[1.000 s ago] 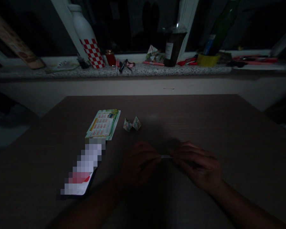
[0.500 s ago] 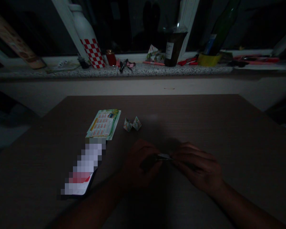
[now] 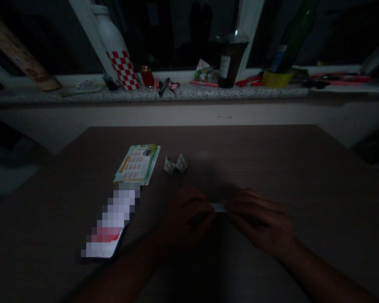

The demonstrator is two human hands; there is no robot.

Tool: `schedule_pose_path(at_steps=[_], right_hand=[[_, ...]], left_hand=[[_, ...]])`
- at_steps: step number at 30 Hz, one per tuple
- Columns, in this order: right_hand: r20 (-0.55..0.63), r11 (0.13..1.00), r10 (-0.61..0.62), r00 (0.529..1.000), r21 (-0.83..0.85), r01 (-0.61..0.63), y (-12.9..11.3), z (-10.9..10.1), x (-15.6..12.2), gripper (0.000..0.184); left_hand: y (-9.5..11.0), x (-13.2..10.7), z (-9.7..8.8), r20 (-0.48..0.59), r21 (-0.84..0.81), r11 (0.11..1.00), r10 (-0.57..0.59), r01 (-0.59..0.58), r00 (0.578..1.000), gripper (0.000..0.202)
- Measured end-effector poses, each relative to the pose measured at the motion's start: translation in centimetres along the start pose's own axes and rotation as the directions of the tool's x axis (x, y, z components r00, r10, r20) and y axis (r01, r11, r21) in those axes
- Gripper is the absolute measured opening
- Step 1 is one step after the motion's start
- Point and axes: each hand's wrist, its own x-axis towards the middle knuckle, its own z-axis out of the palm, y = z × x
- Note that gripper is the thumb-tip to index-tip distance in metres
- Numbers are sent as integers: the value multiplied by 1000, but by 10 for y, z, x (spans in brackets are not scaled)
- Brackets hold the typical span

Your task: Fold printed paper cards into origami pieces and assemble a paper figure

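Head view: dim light over a brown table (image 3: 255, 151). The person's left hand (image 3: 186, 216) and right hand (image 3: 262, 216) face each other, each with thumb and fingertips drawn together, pinching opposite ends of a small pale paper strip (image 3: 220, 207). The strip lies in the narrow gap between the hands, above the near middle of the table; its ends are hidden by the fingers. Beyond the left hand stands a folded paper piece (image 3: 181, 164) with two points; to its left, printed sheets (image 3: 137, 162), with a lit phone (image 3: 118, 223) just nearer.
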Motion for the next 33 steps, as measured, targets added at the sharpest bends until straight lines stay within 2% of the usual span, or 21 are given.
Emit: schedule_pose_path(at_steps=[6, 12, 18, 28, 33], right_hand=[[28, 998, -45, 999, -31, 46, 0, -1, 1, 23], [98, 991, -87, 991, -97, 97, -1, 0, -1, 20], [182, 981, -114, 977, -134, 140, -1, 2, -3, 16], [201, 976, -130, 971, -149, 161, -2, 3, -4, 17], [202, 978, -126, 971, -140, 156, -1, 3, -5, 17]], left_hand=[[2, 0, 2, 10, 7, 1000, 15, -15, 1000, 13], [7, 1, 4, 61, 12, 999, 40, -41, 997, 11], [8, 1, 6, 67, 16, 999, 34, -35, 997, 8], [6, 1, 6, 84, 54, 998, 28, -32, 996, 6], [5, 2, 7, 97, 112, 991, 64, -75, 993, 5]])
